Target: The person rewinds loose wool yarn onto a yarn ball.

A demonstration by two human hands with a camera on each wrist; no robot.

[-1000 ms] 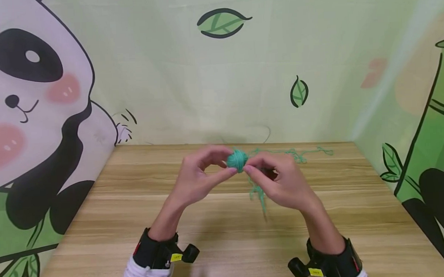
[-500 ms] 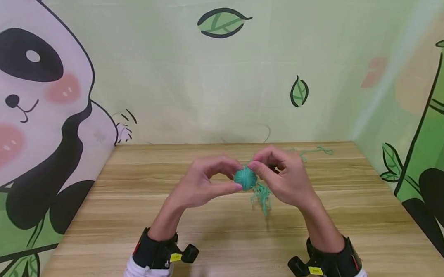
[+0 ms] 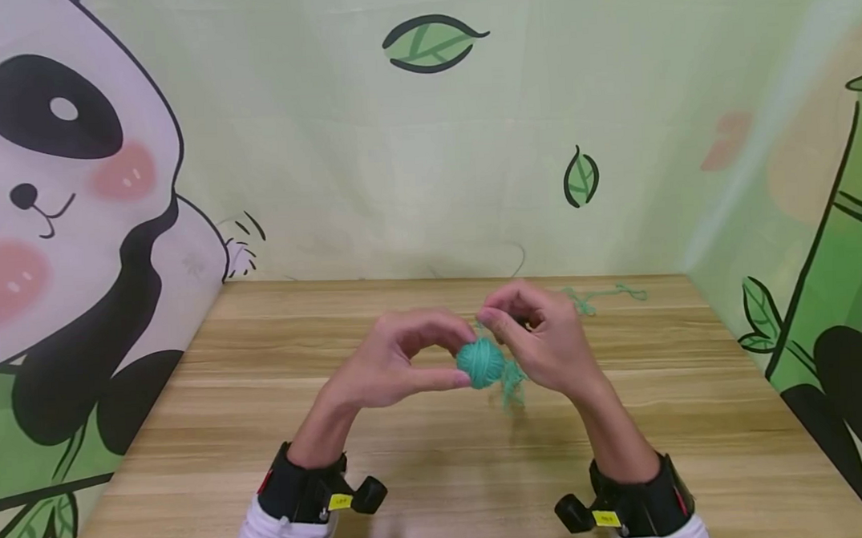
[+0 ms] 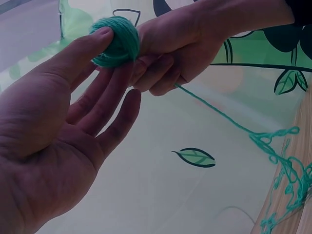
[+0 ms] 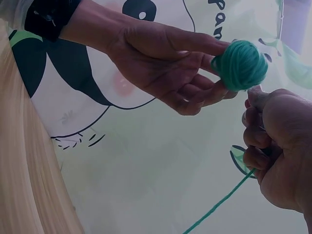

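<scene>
A small ball of teal yarn (image 3: 481,362) is held up above the table, pinched between the thumb and fingers of my left hand (image 3: 395,359). Close by on its right, my right hand (image 3: 542,336) has its fingers curled and pinches the yarn strand. In the left wrist view the strand (image 4: 209,105) runs out below the right hand to a loose tangle of yarn (image 4: 287,170). The right wrist view shows the wound ball (image 5: 241,66) just above the right thumb, with the strand (image 5: 219,202) leaving the curled fingers.
Loose yarn (image 3: 584,304) trails along the back of the wooden table (image 3: 263,405), partly hidden behind the right hand. A printed cloth backdrop (image 3: 311,162) with a panda and leaves rises at the table's back edge and both sides.
The ball has come lower and slightly right in the left hand, and shows a turned face. The right hand has moved from the ball's lower right side to above its right side.
</scene>
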